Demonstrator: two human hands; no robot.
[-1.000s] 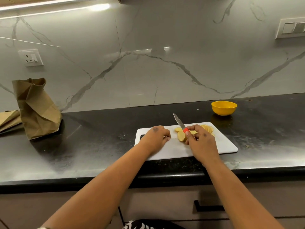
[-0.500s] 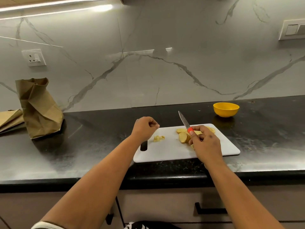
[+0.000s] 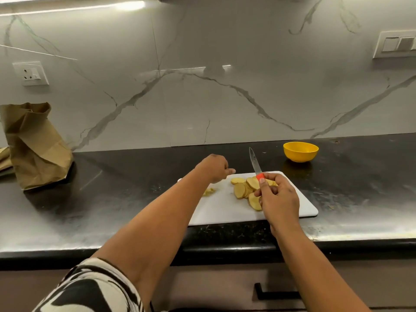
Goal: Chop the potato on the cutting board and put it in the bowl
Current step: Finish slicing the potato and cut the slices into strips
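While the right hand (image 3: 279, 199) grips the knife (image 3: 255, 162) by its orange-collared handle, blade pointing to 11 o'clock and raised clear of the board (image 3: 225, 210), the potato slices (image 3: 244, 188) lie fanned on the board touching that hand's fingers at its 10 o'clock. Left hand (image 3: 213, 167): curled loosely above the board's far left corner, at 10 o'clock from the slices and apart from them; whether it pinches anything cannot be told. Chopped bits (image 3: 208, 192): one small heap, at 9 o'clock from the slices, partly hidden by the left forearm.

Count: one board, one knife, one yellow bowl (image 3: 300, 151), one paper bag (image 3: 33, 145), roughly seven slices in view, though the overlap blurs the tally. Bowl stands on the tabletop (image 3: 112, 199) at 1 o'clock from the board, well apart from both hands.

Against the frame half a second back: left hand has travelled toward 1 o'clock, away from the heap; knife tilts more upright; slices unmoved.
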